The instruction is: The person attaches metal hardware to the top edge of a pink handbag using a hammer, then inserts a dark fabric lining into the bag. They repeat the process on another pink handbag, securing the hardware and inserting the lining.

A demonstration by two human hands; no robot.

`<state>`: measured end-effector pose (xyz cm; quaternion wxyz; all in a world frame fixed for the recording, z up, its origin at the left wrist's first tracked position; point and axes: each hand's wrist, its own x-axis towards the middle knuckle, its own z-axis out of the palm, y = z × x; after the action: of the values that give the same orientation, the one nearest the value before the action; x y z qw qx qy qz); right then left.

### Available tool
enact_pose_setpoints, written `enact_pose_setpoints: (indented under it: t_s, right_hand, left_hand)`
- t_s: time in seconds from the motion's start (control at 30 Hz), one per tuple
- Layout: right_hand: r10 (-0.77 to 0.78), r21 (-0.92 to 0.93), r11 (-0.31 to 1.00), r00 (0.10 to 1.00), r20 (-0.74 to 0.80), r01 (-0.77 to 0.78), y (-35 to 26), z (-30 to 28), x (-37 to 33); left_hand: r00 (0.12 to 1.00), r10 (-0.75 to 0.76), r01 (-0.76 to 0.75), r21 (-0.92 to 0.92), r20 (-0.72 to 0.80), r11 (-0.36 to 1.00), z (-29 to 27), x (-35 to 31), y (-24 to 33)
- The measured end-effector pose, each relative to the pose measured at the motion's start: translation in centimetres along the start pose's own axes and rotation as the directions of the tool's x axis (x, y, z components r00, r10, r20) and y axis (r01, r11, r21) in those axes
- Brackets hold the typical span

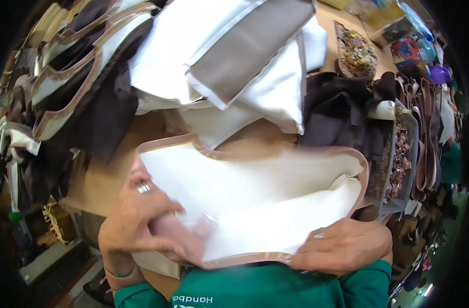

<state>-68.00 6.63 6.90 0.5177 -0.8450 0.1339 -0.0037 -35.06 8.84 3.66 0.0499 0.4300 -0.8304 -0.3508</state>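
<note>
An open bag shell, white inside with a pinkish-brown edge, is held up in front of my body with its inner side showing. My left hand grips its left end, fingers and thumb around a folded pinkish flap; a ring is on one finger. This part is blurred by motion. At the lower right, my right hand is closed on the bag's near rim, its fingertips partly hidden behind the edge. Just beyond lie white pieces with a taupe panel on the table.
Dark bag pieces with pale, brown-edged tops are stacked at the left. Dark cloth lies at the right, beside a grey mesh basket of small coppery parts. Brown straps hang beyond it. A speckled slab lies farther back.
</note>
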Motion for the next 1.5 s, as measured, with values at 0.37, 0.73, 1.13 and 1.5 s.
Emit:
enact_pose_setpoints:
  t_s: [0.37, 0.73, 1.13, 1.5]
  right_hand:
    - [0.051, -0.331, 0.918, 0.894, -0.446, -0.218, -3.5, -2.0, 2.4]
    - [-0.808, -0.625, 0.533, 0.124, -0.576, 0.57, -4.6, -4.1, 19.3]
    - [-0.541, -0.738, 0.674, 0.692, -0.479, 0.015, 12.1, 4.4, 10.0]
    - [-0.129, -0.506, 0.697, 0.606, -0.785, -0.507, 15.1, 1.2, -1.3]
  left_hand:
    - [0.847, 0.159, -0.283, -0.176, -0.508, 0.943, -2.3, -6.8, 2.9]
    - [0.43, 0.203, 0.57, 0.439, -0.88, 0.695, -1.3, -13.0, 9.8]
    - [0.895, -0.305, 0.403, 0.298, -0.325, 0.865, 11.7, -3.5, 4.4]
    - [0.862, -0.232, 0.42, 0.377, -0.451, 0.826, 7.8, -0.9, 3.9]
